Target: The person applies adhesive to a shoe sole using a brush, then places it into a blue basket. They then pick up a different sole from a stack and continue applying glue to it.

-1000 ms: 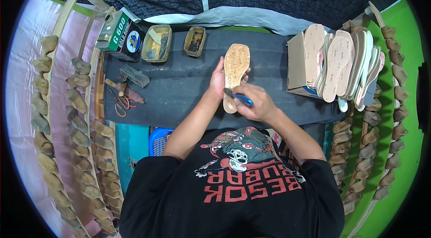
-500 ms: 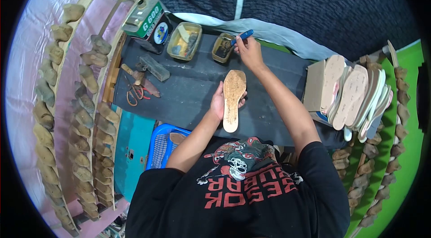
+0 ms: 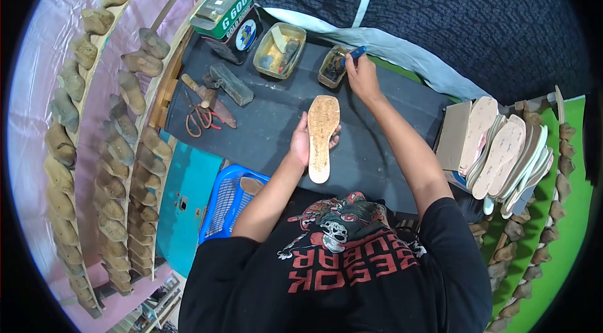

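Note:
My left hand [image 3: 303, 143] grips a tan shoe insole [image 3: 323, 121] from beneath, with fingertips showing at its right edge. The insole's wide end points away from me, and its upper part is darker and mottled. Further off, my right hand [image 3: 363, 75] is closed round a blue-handled brush [image 3: 357, 53]. The brush's lower end reaches into a small tub [image 3: 325, 75] with dark residue inside, so its tip is hard to make out. Left of that tub stands a larger plastic tub [image 3: 259, 64] holding several small tools.
A green and black can [image 3: 233, 28] stands at the back left. Nearer lie a grey block [image 3: 232, 85], scissors [image 3: 196, 121] and a hammer [image 3: 204, 91]. Stacked insoles [image 3: 502, 157] fill the right end. A blue basket [image 3: 220, 207] sits below the table's left front. Shoe lasts [image 3: 129, 91] line racks.
The head view has shifted and turned slightly. My right hand has tipped the brush a little within the small tub. My left hand still holds the insole in much the same place.

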`<action>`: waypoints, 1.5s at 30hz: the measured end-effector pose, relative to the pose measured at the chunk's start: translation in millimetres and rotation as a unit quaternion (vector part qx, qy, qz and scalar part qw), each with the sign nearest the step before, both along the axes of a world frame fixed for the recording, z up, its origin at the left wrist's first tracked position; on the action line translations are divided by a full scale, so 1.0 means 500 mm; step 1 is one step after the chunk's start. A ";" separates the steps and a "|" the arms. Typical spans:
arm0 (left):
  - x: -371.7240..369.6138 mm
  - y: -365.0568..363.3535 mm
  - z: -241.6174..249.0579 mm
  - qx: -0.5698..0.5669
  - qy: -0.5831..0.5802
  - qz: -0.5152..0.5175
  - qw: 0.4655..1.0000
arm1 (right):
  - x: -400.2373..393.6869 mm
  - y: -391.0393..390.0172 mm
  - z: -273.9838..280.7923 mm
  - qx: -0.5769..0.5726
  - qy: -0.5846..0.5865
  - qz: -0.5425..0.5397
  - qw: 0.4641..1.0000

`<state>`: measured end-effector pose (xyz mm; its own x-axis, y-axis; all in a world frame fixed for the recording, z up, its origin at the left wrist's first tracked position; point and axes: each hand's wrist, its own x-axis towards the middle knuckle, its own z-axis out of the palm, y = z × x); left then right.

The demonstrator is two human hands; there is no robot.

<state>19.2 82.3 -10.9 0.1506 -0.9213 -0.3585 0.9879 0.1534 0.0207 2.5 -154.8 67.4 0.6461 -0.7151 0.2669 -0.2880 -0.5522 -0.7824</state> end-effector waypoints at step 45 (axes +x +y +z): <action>-0.105 -0.166 0.037 -0.098 0.076 -0.045 0.991 | -0.449 0.264 0.151 0.151 -0.082 0.113 0.979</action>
<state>-33.3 -0.6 7.4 0.0216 -0.9829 -0.1829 0.9873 0.0498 -0.1510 -222.0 -22.8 143.0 0.7631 -0.6210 0.1790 -0.0413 -0.3232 -0.9454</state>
